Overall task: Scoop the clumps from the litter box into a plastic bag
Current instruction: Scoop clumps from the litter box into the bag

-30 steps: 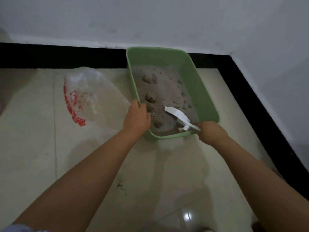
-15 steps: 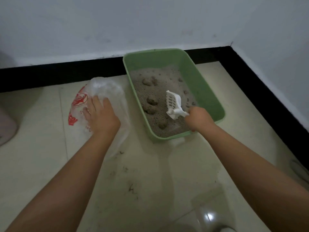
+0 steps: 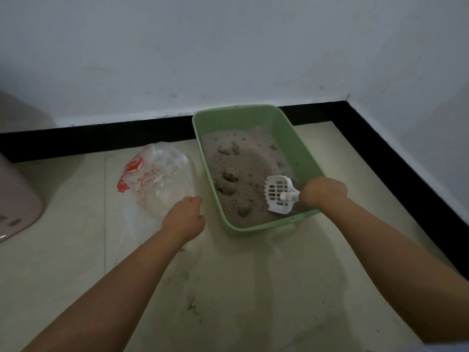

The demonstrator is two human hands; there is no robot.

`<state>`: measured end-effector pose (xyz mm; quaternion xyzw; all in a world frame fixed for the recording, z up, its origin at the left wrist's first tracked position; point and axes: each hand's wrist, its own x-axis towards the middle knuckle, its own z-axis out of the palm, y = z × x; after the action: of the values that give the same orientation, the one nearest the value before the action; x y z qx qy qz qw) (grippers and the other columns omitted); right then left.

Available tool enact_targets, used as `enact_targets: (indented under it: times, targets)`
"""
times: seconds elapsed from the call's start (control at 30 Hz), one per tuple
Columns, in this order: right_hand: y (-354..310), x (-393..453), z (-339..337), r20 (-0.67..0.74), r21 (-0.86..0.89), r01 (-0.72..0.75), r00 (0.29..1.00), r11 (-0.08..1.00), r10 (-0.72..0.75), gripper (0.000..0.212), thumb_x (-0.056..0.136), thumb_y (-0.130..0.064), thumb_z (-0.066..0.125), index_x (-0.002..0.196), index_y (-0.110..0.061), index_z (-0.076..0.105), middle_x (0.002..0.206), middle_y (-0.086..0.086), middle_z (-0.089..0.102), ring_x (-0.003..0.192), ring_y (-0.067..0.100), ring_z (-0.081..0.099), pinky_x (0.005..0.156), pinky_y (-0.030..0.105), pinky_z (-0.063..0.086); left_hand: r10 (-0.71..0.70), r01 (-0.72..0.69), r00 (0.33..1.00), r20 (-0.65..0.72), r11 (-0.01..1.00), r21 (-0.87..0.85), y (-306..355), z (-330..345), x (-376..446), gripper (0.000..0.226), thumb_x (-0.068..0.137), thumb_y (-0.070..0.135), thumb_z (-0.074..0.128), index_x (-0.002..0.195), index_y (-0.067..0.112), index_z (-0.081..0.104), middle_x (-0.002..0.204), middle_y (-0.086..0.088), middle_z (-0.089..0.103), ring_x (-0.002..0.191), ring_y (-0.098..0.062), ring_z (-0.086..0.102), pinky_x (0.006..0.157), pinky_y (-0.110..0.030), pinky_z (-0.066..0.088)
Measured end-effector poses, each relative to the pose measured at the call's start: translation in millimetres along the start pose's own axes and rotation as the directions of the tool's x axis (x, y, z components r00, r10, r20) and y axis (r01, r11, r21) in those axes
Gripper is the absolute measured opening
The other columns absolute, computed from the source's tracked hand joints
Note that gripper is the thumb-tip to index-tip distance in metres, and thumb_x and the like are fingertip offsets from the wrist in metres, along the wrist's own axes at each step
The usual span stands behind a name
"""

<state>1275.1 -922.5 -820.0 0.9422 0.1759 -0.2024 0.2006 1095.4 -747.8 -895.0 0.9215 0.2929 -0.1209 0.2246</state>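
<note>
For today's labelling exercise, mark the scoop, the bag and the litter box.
scoop (image 3: 276, 193): head view, on its slotted blade.
bag (image 3: 162, 179): head view, on its clear middle.
litter box (image 3: 302, 153): head view, on its right inner wall.

Litter box (image 3: 299, 153) set on the floor (image 3: 228, 288) against the back wall (image 3: 228, 47), plastic bag (image 3: 157, 181) laid just left of it, clumps (image 3: 229, 176) scattered in the litter (near side mostly), scoop (image 3: 278, 194) held above the box's near right corner, a bin (image 3: 15, 199) placed far left.

I see open floor (image 3: 228, 288) between both forearms. The green litter box (image 3: 299, 158) sits against the black baseboard (image 3: 101, 138); a plastic bag (image 3: 162, 179) lies just left, and a pink bin (image 3: 15, 199) blocks the far left.
</note>
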Motion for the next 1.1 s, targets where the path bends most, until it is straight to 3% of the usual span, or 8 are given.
enact_targets:
  times: [0.13, 0.27, 0.4, 0.63, 0.87, 0.93, 1.0, 1.1]
  targets:
    - [9.7, 13.3, 7.4, -0.077, -0.128, 0.076, 0.993, 0.989, -0.086, 0.054, 0.088, -0.057, 0.042, 0.053, -0.015, 0.040, 0.055, -0.002, 0.039, 0.047, 0.011, 0.038, 0.044, 0.019, 0.029, -0.054, 0.060, 0.996, -0.067, 0.995, 0.079, -0.5, 5.1, -8.3, 0.043, 0.095, 0.023, 0.043, 0.136, 0.009, 0.041, 0.136, -0.010, 0.044, 0.126, -0.025, 0.043, 0.100, -0.032, 0.039]
    - [17.2, 28.4, 2.7, -0.075, -0.237, 0.232, 0.964, 0.944, -0.256, 0.053, 0.086, -0.059, 0.044, 0.054, -0.016, 0.041, 0.055, -0.002, 0.042, 0.049, 0.012, 0.041, 0.048, 0.023, 0.035, -0.095, 0.083, 0.995, 0.026, 0.948, 0.307, -3.1, 15.7, -19.0, 0.046, 0.093, 0.036, 0.048, 0.133, 0.015, 0.042, 0.131, -0.006, 0.049, 0.123, -0.024, 0.046, 0.100, -0.032, 0.037]
    - [14.2, 37.4, 12.4, -0.052, -0.168, 0.345, 0.932, 0.923, -0.358, 0.057, 0.084, -0.062, 0.045, 0.053, -0.015, 0.039, 0.056, 0.000, 0.042, 0.058, 0.019, 0.046, 0.049, 0.024, 0.034, -0.022, 0.018, 1.000, 0.006, 0.903, 0.430, -13.1, 19.1, -27.4, 0.048, 0.091, 0.023, 0.051, 0.137, 0.017, 0.037, 0.134, -0.004, 0.046, 0.127, -0.022, 0.040, 0.108, -0.030, 0.028]
    - [8.9, 61.4, 40.6, -0.010, -0.039, 0.438, 0.899, 0.898, -0.438, 0.060, 0.086, -0.058, 0.047, 0.048, -0.014, 0.033, 0.051, 0.003, 0.034, 0.046, 0.014, 0.031, 0.046, 0.026, 0.023, -0.006, 0.023, 0.988, -0.157, 0.994, 0.108, -10.1, 20.2, -21.2, 0.047, 0.098, 0.020, 0.039, 0.144, 0.012, 0.032, 0.146, -0.005, 0.037, 0.136, -0.020, 0.031, 0.109, -0.025, 0.027]
    - [-8.0, 79.2, 58.5, -0.030, 0.050, 0.508, 0.861, 0.860, -0.507, 0.058, 0.083, -0.061, 0.049, 0.048, -0.016, 0.036, 0.051, 0.002, 0.037, 0.057, 0.021, 0.043, 0.046, 0.026, 0.024, 0.236, -0.215, 0.946, -0.221, 0.970, 0.117, 22.4, 35.6, 1.6, 0.057, 0.101, 0.031, 0.030, 0.149, 0.004, 0.015, 0.158, -0.010, 0.009, 0.147, -0.019, 0.005, 0.110, -0.017, -0.006]
    - [-9.3, 83.8, 61.8, -0.039, 0.078, 0.513, 0.858, 0.855, -0.512, 0.059, 0.083, -0.060, 0.050, 0.047, -0.015, 0.034, 0.050, 0.003, 0.034, 0.048, 0.016, 0.035, 0.046, 0.028, 0.022, 0.280, -0.257, 0.926, -0.253, 0.959, 0.121, 29.4, 40.0, 7.6, 0.053, 0.096, 0.030, 0.031, 0.128, -0.007, 0.052, 0.140, -0.023, 0.044, 0.138, -0.032, 0.033, 0.113, -0.027, 0.016]
    - [-9.3, 87.6, 64.1, -0.045, 0.089, 0.524, 0.852, 0.847, -0.522, 0.059, 0.085, -0.057, 0.050, 0.047, -0.016, 0.032, 0.049, 0.003, 0.032, 0.045, 0.014, 0.029, 0.046, 0.028, 0.019, 0.389, -0.357, 0.869, -0.306, 0.921, 0.157, 27.2, 48.0, 16.2, 0.045, 0.084, 0.027, 0.037, 0.079, 0.000, 0.073, 0.089, -0.017, 0.069, 0.104, -0.033, 0.064, 0.101, -0.036, 0.042]
    - [-7.3, 90.6, 64.5, -0.058, 0.139, 0.546, 0.837, 0.826, -0.544, 0.059, 0.087, -0.051, 0.052, 0.046, -0.016, 0.028, 0.048, 0.004, 0.028, 0.045, 0.014, 0.026, 0.047, 0.029, 0.016, 0.495, -0.453, 0.765, -0.413, 0.868, 0.203, 18.1, 52.0, 23.0, 0.035, 0.081, 0.023, 0.041, 0.059, 0.006, 0.062, 0.063, -0.010, 0.058, 0.080, -0.021, 0.044, 0.093, -0.035, 0.032]
